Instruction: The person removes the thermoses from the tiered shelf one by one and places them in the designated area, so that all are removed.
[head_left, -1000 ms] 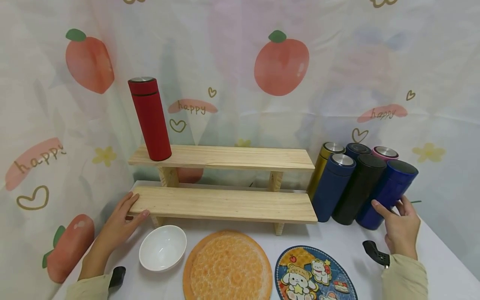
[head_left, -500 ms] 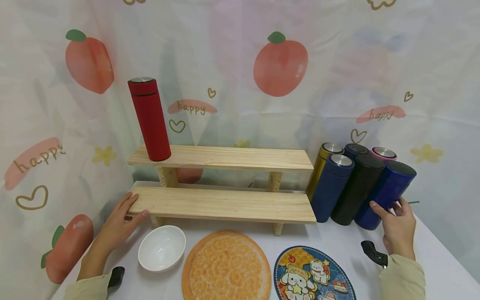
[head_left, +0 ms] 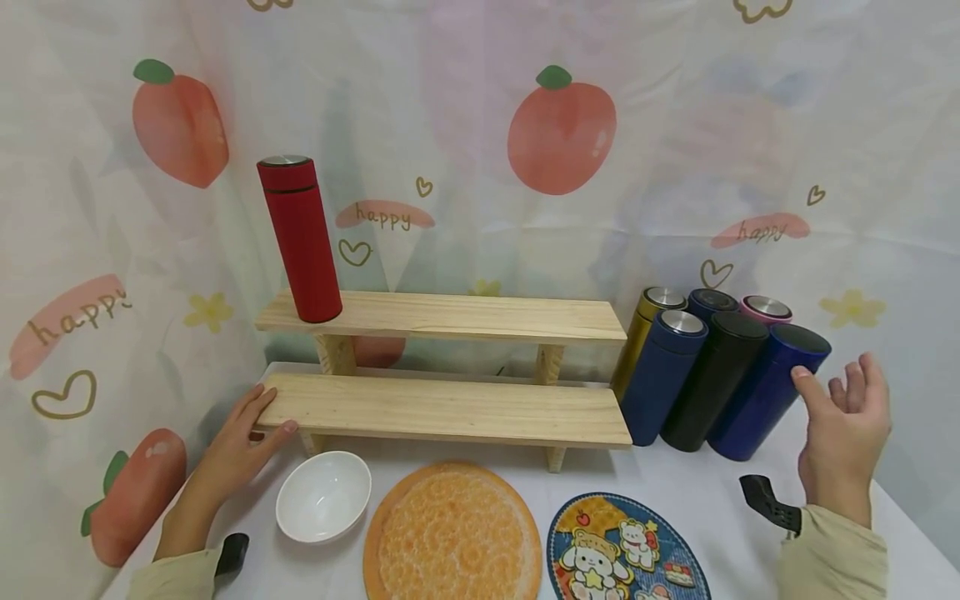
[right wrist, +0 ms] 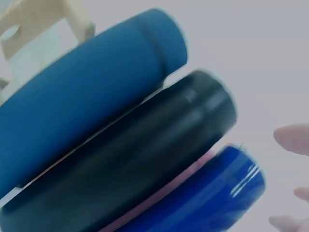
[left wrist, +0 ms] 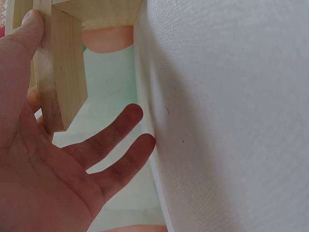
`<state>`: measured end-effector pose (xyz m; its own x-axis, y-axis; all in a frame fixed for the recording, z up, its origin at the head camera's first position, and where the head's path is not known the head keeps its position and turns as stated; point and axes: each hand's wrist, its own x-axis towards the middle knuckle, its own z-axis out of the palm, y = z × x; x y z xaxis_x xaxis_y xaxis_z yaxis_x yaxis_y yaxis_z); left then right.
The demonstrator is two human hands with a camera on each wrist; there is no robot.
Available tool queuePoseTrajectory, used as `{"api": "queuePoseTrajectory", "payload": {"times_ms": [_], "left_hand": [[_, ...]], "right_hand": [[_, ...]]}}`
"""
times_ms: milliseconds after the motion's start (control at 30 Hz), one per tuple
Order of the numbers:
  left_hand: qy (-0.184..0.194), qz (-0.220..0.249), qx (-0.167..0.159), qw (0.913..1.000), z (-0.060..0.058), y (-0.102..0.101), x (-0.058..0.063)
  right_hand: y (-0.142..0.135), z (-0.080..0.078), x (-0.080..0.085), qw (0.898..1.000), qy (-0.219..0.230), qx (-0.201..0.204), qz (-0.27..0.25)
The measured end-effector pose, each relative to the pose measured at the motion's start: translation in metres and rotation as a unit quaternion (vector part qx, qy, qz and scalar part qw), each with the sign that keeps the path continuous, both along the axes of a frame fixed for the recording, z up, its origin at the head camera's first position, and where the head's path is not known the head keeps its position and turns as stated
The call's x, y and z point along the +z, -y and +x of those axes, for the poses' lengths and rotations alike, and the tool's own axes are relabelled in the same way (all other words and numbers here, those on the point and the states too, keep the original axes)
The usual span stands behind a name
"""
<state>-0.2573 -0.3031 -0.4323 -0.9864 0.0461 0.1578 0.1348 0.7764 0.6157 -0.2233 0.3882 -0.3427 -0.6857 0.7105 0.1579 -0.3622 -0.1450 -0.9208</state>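
Observation:
At the left end of the lower board of a two-tier wooden shelf (head_left: 450,408), my left hand (head_left: 238,450) holds the corner between thumb and fingers. Two of its fingers (left wrist: 120,164) hang straight below the board in the left wrist view. My right hand (head_left: 847,425) is raised beside a shiny blue thermos bottle (head_left: 765,396), fingers spread and holding nothing. The right wrist view shows its fingertips apart from that bottle. Close by stand a black thermos (head_left: 712,383), a matte blue thermos (head_left: 663,379), a gold one (head_left: 637,342), a navy one (head_left: 712,302) and a pink-rimmed one (head_left: 767,308).
A red thermos (head_left: 302,242) stands on the upper board's left end. In front of the shelf are a white bowl (head_left: 324,497), a round orange-brown mat (head_left: 453,533) and a blue cartoon mat (head_left: 630,550). A printed curtain (head_left: 480,125) closes off the back.
My right hand has let go of the shiny blue thermos's lower side and moved up and to the right. The left hand and the bottles stay put.

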Motion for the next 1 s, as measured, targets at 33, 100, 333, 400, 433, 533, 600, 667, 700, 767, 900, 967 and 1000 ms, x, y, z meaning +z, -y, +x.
{"api": "queuePoseTrajectory", "payload": {"times_ms": [33,100,333,400,433,533,600,667,700,767,900,967,1000], "left_hand": [[0.001,0.000,0.001,1.0000,0.000,0.000,0.000],[0.004,0.000,0.002,1.0000,0.000,-0.001,0.001],[0.000,-0.005,0.000,1.0000,0.000,-0.001,0.002],[0.003,-0.004,0.001,1.0000,0.000,-0.001,0.002],[0.005,-0.005,0.002,1.0000,0.000,-0.001,0.002],[0.007,-0.004,0.003,1.0000,0.000,0.000,0.001],[0.008,-0.004,0.003,1.0000,-0.001,0.000,0.001],[0.006,-0.004,0.003,1.0000,-0.001,0.001,0.001],[0.006,-0.003,0.003,1.0000,-0.001,0.001,0.000],[0.005,-0.004,0.003,1.0000,-0.001,0.001,0.000],[0.006,-0.008,0.004,0.9999,-0.002,0.001,-0.001],[0.006,-0.009,0.004,0.9999,-0.002,0.001,-0.001],[0.007,-0.009,0.005,0.9999,-0.002,0.001,-0.001]], "right_hand": [[0.003,0.003,0.005,1.000,-0.022,-0.004,-0.003],[0.008,0.007,0.014,0.998,-0.056,-0.011,0.002],[0.027,0.015,0.032,0.992,-0.121,-0.008,0.017],[0.034,0.015,0.036,0.990,-0.140,0.006,0.018],[0.039,0.015,0.038,0.988,-0.152,0.015,0.016],[0.052,0.016,0.041,0.985,-0.167,0.042,0.031],[0.062,0.017,0.043,0.982,-0.173,0.061,0.048],[0.073,0.019,0.045,0.978,-0.178,0.086,0.065],[0.079,0.019,0.046,0.976,-0.181,0.101,0.073],[0.090,0.020,0.046,0.971,-0.181,0.131,0.091],[0.111,0.018,0.045,0.962,-0.163,0.174,0.133],[0.120,0.017,0.043,0.958,-0.153,0.188,0.154],[0.124,0.016,0.042,0.956,-0.149,0.195,0.163]]}}
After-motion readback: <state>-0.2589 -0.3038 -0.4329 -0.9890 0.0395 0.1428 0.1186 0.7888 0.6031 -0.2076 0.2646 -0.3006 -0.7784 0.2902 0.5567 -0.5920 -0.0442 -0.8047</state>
